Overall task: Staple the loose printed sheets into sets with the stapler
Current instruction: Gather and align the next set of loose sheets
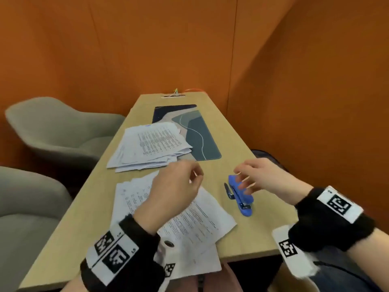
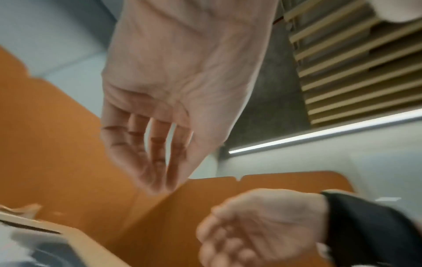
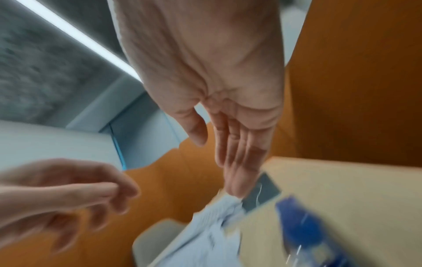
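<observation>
A blue stapler [image 1: 242, 199] lies on the wooden table [image 1: 252, 234], to the right of a fanned pile of printed sheets [image 1: 200, 220] at the near edge. A second, thicker pile of sheets [image 1: 151, 146] lies farther back on the left. My left hand [image 1: 195, 175] hovers over the near pile with loosely bent fingers and holds nothing; the left wrist view shows its palm [image 2: 155, 162] bare. My right hand [image 1: 242, 178] hangs just above the stapler's far end, fingers relaxed and empty. In the blurred right wrist view its fingers [image 3: 235, 162] are straight above the stapler [image 3: 308, 234].
A dark patterned desk mat [image 1: 200, 133] lies behind the stapler, partly under the far pile. A clipboard [image 1: 173, 95] sits at the table's far end. Two grey chairs [image 1: 63, 131] [image 1: 27, 203] stand to the left. Orange walls [image 1: 315, 91] close in behind and on the right.
</observation>
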The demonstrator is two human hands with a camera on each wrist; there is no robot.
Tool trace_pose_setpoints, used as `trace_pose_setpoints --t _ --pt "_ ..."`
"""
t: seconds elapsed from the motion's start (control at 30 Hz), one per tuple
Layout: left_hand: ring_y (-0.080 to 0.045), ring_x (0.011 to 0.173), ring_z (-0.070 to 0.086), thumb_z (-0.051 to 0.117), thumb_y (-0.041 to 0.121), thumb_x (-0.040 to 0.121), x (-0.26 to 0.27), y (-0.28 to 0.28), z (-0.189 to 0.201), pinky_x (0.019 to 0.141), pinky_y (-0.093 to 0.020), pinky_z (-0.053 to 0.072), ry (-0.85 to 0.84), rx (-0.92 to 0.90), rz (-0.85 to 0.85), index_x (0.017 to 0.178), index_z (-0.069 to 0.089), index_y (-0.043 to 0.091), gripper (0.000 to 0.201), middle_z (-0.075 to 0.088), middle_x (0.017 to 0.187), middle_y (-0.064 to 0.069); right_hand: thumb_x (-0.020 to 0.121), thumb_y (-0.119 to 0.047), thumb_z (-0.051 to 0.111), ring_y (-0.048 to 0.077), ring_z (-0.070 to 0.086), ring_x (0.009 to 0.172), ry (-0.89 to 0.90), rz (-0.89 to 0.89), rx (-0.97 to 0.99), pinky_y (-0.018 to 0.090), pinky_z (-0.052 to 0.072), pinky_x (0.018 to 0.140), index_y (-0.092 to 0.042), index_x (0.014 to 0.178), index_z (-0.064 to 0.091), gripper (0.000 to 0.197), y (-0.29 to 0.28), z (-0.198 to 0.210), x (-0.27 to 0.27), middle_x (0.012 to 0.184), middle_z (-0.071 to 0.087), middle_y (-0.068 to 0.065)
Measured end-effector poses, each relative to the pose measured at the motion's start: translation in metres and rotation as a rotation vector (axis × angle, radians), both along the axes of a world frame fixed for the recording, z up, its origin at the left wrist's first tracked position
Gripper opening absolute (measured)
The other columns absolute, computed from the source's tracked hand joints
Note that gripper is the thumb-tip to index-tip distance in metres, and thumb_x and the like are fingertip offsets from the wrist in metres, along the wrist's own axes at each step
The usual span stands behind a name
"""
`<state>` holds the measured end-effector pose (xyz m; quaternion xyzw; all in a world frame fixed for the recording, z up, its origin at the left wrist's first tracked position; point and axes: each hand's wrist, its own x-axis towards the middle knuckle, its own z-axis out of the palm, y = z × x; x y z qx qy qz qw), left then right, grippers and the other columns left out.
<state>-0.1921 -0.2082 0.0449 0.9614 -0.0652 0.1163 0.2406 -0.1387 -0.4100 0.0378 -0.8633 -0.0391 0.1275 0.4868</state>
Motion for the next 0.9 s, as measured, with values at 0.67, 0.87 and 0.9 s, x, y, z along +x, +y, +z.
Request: trace_pose_setpoints --t 0.67,0.87,0.9 --pt "-0.026 0.132 0.041 0.07 0.021 0.086 0.131 0.126 -0.041 0.102 -0.033 0.036 0.794 0.281 0.001 0.14 0.041 0.002 0.065 0.039 0.148 -0.008 0.097 -0.018 0.047 0.024 0.047 0.091 0.29 -0.007 -0.377 0.03 0.038 0.077 0.002 0.128 0.05 0.037 0.125 -0.047 0.065 0.112 0.057 0.014" --pt "-0.023 0.112 0.055 0.068 0.014 0.083 0.131 0.133 -0.028 0.096 -0.033 0.043 0.677 0.199 -0.048 0.123 0.054 0.02 0.042 0.056 0.129 -0.002 0.092 -0.021 0.058 0.02 0.049 0.068 0.325 -0.075 -0.18 0.028 0.041 0.059 -0.005 0.102 0.054 0.02 0.116 -0.052 0.068 0.081 0.052 0.007" --pt "-0.02 0.108 0.058 0.068 0.015 0.082 0.133 0.136 -0.02 0.095 -0.033 0.046 0.638 0.149 -0.071 0.116 0.056 0.025 0.038 0.06 0.125 0.0 0.088 -0.023 0.062 0.023 0.055 0.072 0.335 -0.069 -0.109 0.03 0.046 0.063 -0.005 0.1 0.055 0.022 0.112 -0.05 0.069 0.086 0.057 0.009"
